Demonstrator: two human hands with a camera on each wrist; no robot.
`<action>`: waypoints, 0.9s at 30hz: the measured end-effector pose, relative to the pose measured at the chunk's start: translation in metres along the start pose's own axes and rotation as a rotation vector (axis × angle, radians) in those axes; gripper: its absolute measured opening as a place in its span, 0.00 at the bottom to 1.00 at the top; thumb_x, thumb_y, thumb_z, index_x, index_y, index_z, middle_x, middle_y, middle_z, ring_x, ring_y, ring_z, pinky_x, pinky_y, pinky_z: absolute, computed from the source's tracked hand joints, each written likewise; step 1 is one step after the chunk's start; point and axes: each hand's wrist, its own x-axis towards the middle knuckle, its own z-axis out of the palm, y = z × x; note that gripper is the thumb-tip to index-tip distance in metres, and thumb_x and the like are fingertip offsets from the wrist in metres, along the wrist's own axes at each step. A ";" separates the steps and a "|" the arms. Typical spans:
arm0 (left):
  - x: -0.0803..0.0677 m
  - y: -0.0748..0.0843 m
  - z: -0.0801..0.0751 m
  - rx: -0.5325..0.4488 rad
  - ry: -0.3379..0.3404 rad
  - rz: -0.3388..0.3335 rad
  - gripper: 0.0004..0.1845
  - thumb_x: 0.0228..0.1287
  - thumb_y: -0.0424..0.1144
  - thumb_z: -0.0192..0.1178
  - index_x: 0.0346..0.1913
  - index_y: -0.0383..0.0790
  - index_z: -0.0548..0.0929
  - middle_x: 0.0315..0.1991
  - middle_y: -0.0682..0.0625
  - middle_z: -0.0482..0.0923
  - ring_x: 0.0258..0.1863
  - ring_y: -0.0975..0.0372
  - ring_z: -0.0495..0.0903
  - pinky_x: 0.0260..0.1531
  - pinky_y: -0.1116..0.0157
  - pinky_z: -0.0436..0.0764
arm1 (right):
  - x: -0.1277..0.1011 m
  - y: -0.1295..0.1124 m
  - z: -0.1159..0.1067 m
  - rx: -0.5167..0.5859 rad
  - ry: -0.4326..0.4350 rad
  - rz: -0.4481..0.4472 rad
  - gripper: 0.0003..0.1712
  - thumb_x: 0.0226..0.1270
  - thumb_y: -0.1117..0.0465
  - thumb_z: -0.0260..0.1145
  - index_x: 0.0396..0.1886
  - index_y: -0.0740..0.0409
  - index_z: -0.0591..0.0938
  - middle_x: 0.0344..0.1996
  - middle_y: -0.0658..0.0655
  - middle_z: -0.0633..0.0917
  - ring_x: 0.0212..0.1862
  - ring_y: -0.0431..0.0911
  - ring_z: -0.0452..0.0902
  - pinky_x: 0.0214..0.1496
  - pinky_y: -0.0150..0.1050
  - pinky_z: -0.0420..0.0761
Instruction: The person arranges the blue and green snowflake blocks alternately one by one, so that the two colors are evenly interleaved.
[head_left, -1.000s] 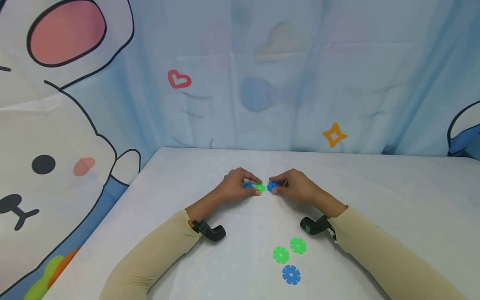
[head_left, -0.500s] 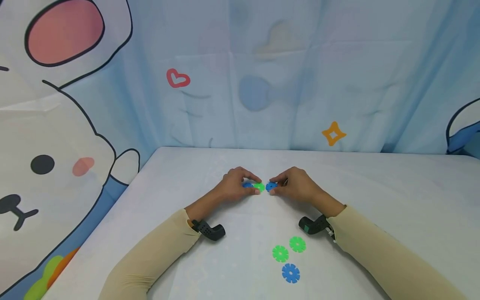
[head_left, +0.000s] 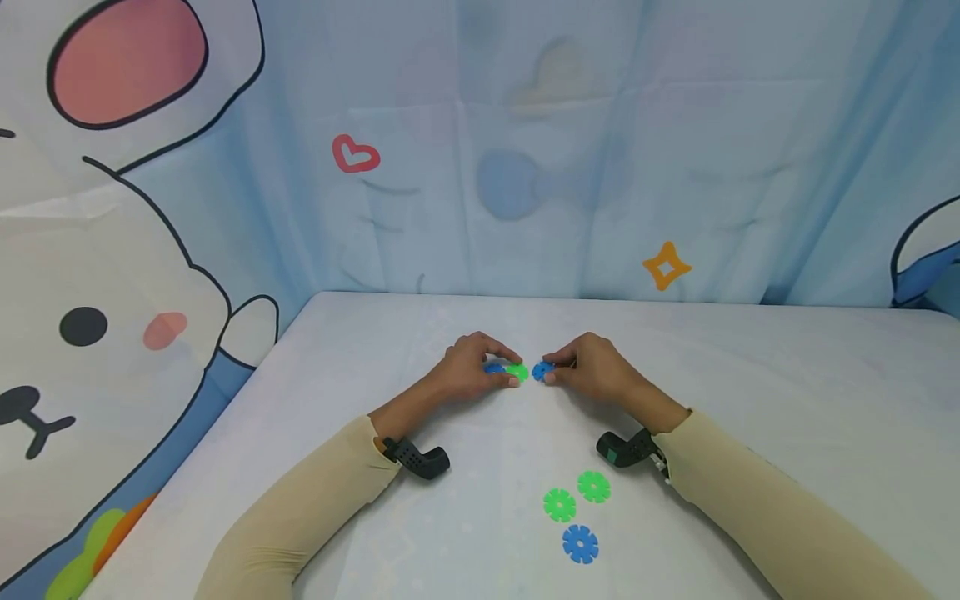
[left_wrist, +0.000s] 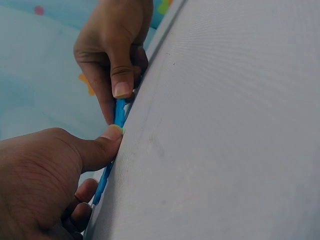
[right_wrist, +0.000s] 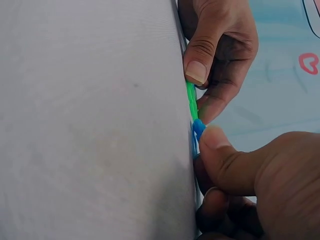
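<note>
My left hand (head_left: 472, 367) pinches a flat, notched green plastic disc (head_left: 517, 372) between thumb and index finger, low over the white table. A blue disc (head_left: 494, 368) sits against its left side, partly hidden by the hand; whether the two are interlocked I cannot tell. Facing it, my right hand (head_left: 592, 365) pinches another notched blue disc (head_left: 542, 371) by its right side. In the head view this disc lies close beside the green one with a narrow gap. The right wrist view has the green disc (right_wrist: 192, 100) and the blue disc (right_wrist: 198, 127) meeting nearly edge to edge.
Nearer the front of the white table (head_left: 435, 533) lie two loose green discs (head_left: 559, 505) (head_left: 594, 487) and a blue disc (head_left: 581, 544). A printed light-blue curtain (head_left: 420, 225) hangs behind the table's far edge. Each wrist wears a black camera (head_left: 424, 462).
The right hand's fingertips shift very slightly around the blue disc, which stays close to the green one. The left hand holds its place. The head view has tilted a touch.
</note>
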 end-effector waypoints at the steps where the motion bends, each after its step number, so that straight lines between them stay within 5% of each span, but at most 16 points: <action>1: 0.000 0.000 0.000 -0.002 0.000 0.001 0.16 0.59 0.48 0.70 0.51 0.52 0.88 0.53 0.52 0.82 0.56 0.57 0.76 0.56 0.53 0.69 | 0.000 0.000 0.000 -0.006 -0.005 -0.004 0.20 0.65 0.59 0.70 0.54 0.63 0.84 0.46 0.61 0.88 0.45 0.49 0.82 0.42 0.40 0.80; 6: 0.000 0.001 0.000 -0.002 0.002 0.005 0.16 0.59 0.48 0.70 0.50 0.51 0.88 0.53 0.53 0.83 0.56 0.57 0.75 0.56 0.53 0.69 | 0.001 0.000 0.001 -0.023 -0.015 -0.009 0.20 0.64 0.58 0.70 0.53 0.62 0.85 0.43 0.58 0.88 0.35 0.43 0.76 0.34 0.34 0.73; 14: 0.000 0.001 -0.001 0.003 0.001 0.003 0.16 0.59 0.48 0.70 0.50 0.52 0.88 0.53 0.53 0.83 0.56 0.57 0.75 0.56 0.53 0.69 | -0.001 -0.003 0.001 -0.021 -0.023 -0.002 0.20 0.64 0.58 0.70 0.53 0.62 0.85 0.45 0.60 0.88 0.36 0.43 0.76 0.33 0.34 0.73; 27: -0.001 0.001 -0.002 0.005 0.005 0.023 0.15 0.59 0.48 0.71 0.49 0.52 0.88 0.52 0.54 0.84 0.56 0.58 0.76 0.54 0.55 0.71 | 0.000 -0.005 0.002 -0.006 -0.007 0.043 0.20 0.61 0.57 0.72 0.51 0.61 0.86 0.34 0.54 0.88 0.32 0.43 0.73 0.31 0.35 0.71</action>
